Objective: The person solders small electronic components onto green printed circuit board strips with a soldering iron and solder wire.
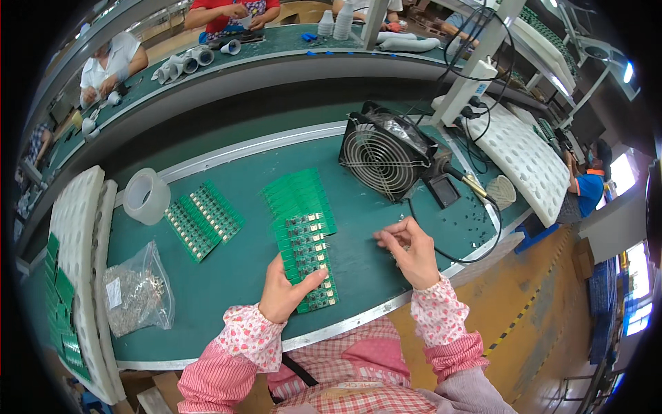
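Observation:
My left hand point(284, 291) grips the near end of a green circuit board panel point(298, 254), thumb on top. Rows of small white and black components line the panel, with thin pins along its right edge. Its far end overlaps a fanned stack of bare green board panels point(298, 190). To the right, my right hand point(415, 257) hovers above the mat, apart from the panel. Its fingers are curled together in a pinch; what they hold, if anything, is too small to make out. Two more populated panels point(205, 219) lie side by side at the left.
A roll of clear tape point(146, 197) and a plastic bag of small parts point(140, 293) are at left. A black fan point(380, 157) stands at the back, beside a soldering iron point(476, 185) with a trailing cord. White foam trays point(520, 155) flank the bench; people work beyond.

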Demonstrator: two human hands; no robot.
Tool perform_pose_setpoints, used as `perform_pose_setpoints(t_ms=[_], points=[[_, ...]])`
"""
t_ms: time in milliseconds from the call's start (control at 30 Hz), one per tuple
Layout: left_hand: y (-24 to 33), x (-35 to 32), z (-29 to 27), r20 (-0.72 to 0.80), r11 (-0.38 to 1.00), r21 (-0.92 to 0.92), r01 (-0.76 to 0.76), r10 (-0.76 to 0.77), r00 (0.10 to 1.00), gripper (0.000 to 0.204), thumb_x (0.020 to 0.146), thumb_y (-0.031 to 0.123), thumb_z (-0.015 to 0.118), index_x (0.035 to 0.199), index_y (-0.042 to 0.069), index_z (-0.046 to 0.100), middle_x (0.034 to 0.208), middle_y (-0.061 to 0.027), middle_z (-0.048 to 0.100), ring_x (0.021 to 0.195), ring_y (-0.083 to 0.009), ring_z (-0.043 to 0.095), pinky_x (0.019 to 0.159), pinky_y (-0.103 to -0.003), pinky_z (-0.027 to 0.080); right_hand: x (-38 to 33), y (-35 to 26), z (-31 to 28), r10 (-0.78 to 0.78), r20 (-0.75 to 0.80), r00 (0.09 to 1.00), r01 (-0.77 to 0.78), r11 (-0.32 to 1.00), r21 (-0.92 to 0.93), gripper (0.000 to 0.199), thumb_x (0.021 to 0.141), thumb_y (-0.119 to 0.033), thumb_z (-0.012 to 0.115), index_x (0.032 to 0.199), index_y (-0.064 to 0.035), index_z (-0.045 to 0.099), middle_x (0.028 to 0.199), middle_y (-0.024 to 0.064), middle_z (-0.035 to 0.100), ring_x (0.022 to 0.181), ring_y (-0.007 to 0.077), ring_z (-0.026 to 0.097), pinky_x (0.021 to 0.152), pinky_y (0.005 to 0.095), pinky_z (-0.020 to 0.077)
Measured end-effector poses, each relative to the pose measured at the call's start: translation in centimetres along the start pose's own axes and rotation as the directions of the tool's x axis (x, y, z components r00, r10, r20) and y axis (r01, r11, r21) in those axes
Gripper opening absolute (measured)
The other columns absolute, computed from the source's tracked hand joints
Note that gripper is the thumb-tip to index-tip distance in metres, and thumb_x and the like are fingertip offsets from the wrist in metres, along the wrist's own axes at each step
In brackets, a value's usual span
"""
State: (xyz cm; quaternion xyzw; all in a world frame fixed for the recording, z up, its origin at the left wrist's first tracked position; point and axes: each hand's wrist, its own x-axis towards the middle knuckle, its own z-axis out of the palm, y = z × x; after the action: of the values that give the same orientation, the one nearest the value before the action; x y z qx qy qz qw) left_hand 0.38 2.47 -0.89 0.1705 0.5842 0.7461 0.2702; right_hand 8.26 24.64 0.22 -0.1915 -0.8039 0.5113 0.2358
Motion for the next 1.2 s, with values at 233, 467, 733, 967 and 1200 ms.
perform_pose_setpoints(t_ms=[233, 467, 733, 967, 1200], points=[[0.1, -0.1, -0.1, 0.011, 1.0, -0.026, -0.003, 0.003, 1.0, 0.03, 0.079, 0.005, 0.068, 0.105, 0.001, 0.055, 0.092, -0.0035, 0.062, 0.08, -0.0092, 0.059, 0.071, -0.026, 0.05, -1.5, -1.8, 1.4, 0.187, 0.365, 0.912, -0.291, 0.922, 0.256, 0.017, 0.083, -0.007, 0.066, 0.098, 0.0018, 0.061, 0.085, 0.0049, 0.064, 0.071, 0.0069, 0.059, 0.064, 0.0196, 0.0502], [0.2, -0.2, -0.1, 0.029, 0.999, -0.049, 0.024, -0.022, 0.999, 0.03, 0.079, 0.005, 0.068, 0.105, 0.001, 0.055, 0.093, -0.0032, 0.062, 0.081, -0.009, 0.059, 0.072, -0.025, 0.05, -2.2, -1.9, 2.3, 0.198, 0.378, 0.905, -0.316, 0.906, 0.283, 0.021, 0.086, -0.009, 0.062, 0.105, 0.0019, 0.062, 0.088, 0.0063, 0.065, 0.076, 0.0084, 0.06, 0.066, 0.0205, 0.0508], [0.2, -0.1, -0.1, 0.05, 0.999, -0.048, 0.025, -0.022, 0.998, 0.028, 0.079, 0.005, 0.068, 0.105, 0.001, 0.055, 0.092, -0.0025, 0.062, 0.081, -0.0079, 0.059, 0.071, -0.025, 0.05, -2.5, -2.0, 3.0, 0.2, 0.396, 0.896, -0.348, 0.87, 0.348, 0.021, 0.087, -0.009, 0.062, 0.105, 0.0018, 0.062, 0.09, 0.0078, 0.066, 0.08, 0.0112, 0.063, 0.07, 0.0217, 0.0523], [0.1, -0.1, -0.1, 0.065, 0.998, -0.053, 0.014, -0.01, 0.998, 0.028, 0.079, 0.005, 0.068, 0.104, 0.001, 0.055, 0.092, -0.0027, 0.063, 0.081, -0.0081, 0.059, 0.071, -0.025, 0.05, -2.6, -2.1, 3.0, 0.167, 0.374, 0.912, -0.295, 0.902, 0.316, 0.017, 0.088, -0.009, 0.06, 0.1, 0.0024, 0.061, 0.089, 0.0093, 0.066, 0.08, 0.0131, 0.064, 0.068, 0.0226, 0.0529], [-0.1, 0.0, 0.0, 0.048, 0.999, 0.031, -0.041, 0.04, 0.998, 0.031, 0.079, 0.005, 0.068, 0.106, 0.001, 0.054, 0.094, -0.0036, 0.063, 0.084, -0.0091, 0.059, 0.073, -0.026, 0.05, -2.8, -3.1, 4.3, 0.224, 0.435, 0.872, -0.437, 0.758, 0.485, 0.017, 0.089, -0.015, 0.06, 0.095, -0.0002, 0.057, 0.09, 0.0041, 0.062, 0.081, 0.0086, 0.058, 0.068, 0.0221, 0.0504]])
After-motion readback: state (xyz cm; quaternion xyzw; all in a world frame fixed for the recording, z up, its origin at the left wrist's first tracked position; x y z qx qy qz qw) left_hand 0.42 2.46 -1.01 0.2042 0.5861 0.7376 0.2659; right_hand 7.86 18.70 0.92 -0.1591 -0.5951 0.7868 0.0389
